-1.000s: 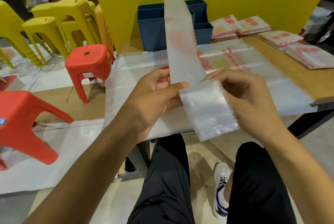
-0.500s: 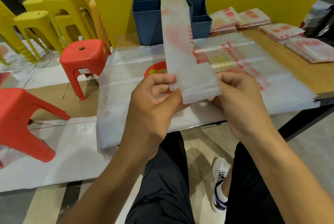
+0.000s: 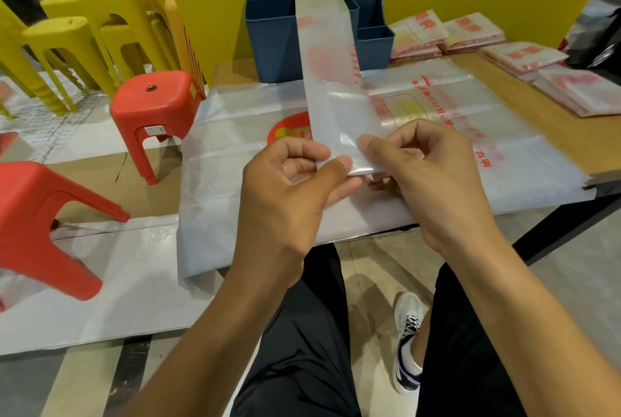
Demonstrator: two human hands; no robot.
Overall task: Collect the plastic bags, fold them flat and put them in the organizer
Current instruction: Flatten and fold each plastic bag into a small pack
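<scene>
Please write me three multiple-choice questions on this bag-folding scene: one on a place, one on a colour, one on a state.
1. Where does the blue organizer stand?
A. at the table's far edge, against the yellow board
B. on the red stool
C. on the floor

2. What colour is the stool nearest the table?
A. yellow
B. red
C. blue

3. How is the bag strip held?
A. lying loose on the table
B. by the left hand alone
C. pinched at its near end by both hands

Answers:
1 A: it backs onto the yellow board.
2 B: its seat is red.
3 C: the left hand and right hand both pinch it.
</scene>
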